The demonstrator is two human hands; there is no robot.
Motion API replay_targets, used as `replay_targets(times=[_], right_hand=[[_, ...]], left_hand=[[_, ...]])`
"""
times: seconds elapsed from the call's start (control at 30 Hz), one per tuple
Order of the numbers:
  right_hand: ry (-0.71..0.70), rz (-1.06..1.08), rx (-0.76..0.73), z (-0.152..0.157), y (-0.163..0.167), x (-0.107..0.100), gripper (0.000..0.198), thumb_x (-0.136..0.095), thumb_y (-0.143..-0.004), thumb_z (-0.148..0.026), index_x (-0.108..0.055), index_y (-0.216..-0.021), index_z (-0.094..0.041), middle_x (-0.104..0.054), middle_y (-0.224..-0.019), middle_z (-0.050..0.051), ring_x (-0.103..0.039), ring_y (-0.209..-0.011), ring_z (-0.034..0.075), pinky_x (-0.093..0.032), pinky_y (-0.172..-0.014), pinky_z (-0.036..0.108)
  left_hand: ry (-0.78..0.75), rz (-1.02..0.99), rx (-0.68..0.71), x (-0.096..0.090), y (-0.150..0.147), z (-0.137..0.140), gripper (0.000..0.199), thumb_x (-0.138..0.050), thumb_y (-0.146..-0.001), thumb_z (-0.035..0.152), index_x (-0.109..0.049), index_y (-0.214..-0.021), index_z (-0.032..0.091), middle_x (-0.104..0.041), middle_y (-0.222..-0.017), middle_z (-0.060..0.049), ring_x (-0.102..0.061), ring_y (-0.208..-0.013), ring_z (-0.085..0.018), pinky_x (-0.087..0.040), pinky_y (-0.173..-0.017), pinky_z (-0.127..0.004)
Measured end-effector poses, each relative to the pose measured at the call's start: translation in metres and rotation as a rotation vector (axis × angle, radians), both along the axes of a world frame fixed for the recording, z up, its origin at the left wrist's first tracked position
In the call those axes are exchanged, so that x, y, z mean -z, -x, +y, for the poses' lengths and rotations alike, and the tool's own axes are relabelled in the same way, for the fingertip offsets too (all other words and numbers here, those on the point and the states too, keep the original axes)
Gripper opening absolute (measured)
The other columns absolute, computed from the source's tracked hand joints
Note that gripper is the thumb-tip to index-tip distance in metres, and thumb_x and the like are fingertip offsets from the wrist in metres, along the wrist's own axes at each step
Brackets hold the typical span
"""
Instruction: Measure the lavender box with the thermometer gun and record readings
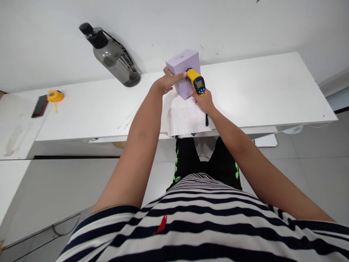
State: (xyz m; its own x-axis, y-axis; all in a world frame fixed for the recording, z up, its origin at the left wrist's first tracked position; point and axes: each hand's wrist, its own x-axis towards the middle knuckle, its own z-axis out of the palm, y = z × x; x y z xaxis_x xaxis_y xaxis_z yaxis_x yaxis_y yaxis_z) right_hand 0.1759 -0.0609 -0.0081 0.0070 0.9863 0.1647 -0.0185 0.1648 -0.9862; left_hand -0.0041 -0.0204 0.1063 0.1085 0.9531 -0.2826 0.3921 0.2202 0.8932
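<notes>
A lilac box [183, 64] stands near the back of the white desk, its top face toward the wall. My left hand [167, 82] grips the box's left side, the thumb stretched across its near face. In my right hand [204, 100] is a yellow and black infrared thermometer [195, 80], held by its handle. Its small screen and blue buttons face me, and its front end is close to the box; whether they touch I cannot tell. Below the hands lies a sheet of paper [181, 121] covered in writing, with a black pen [206, 120] along its right edge.
A grey transparent bottle [116, 60] with a black cap stands at the back left of the desk [261, 91]. Farther left are a yellow tape measure [55, 96] and a dark flat object [40, 106]. The wall rises directly behind the desk.
</notes>
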Motion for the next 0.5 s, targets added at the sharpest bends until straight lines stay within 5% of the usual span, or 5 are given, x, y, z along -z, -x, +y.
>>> replay_targets(times=[0.23, 0.5], right_hand=[[-0.002, -0.015, 0.052, -0.003, 0.0, -0.002, 0.044, -0.079, -0.075, -0.058, -0.059, -0.085, -0.02, -0.053, -0.071, -0.005, -0.055, -0.059, 0.008, -0.049, -0.051, 0.02], [-0.001, 0.004, 0.058, -0.001, 0.001, 0.0, 0.05, -0.078, -0.074, -0.065, -0.058, -0.086, -0.021, -0.052, -0.069, -0.006, -0.055, -0.058, 0.008, -0.05, -0.052, 0.02]], left_hand=[[0.014, 0.027, 0.01, -0.003, -0.001, -0.003, 0.083, -0.072, -0.086, 0.051, -0.026, -0.154, 0.039, -0.019, -0.173, -0.001, -0.026, -0.157, -0.023, -0.029, -0.124, -0.051], [-0.021, -0.077, -0.08, 0.012, 0.0, 0.009, 0.084, -0.079, -0.082, 0.045, -0.029, -0.15, 0.04, -0.035, -0.166, -0.003, -0.03, -0.156, -0.028, -0.025, -0.125, -0.054]])
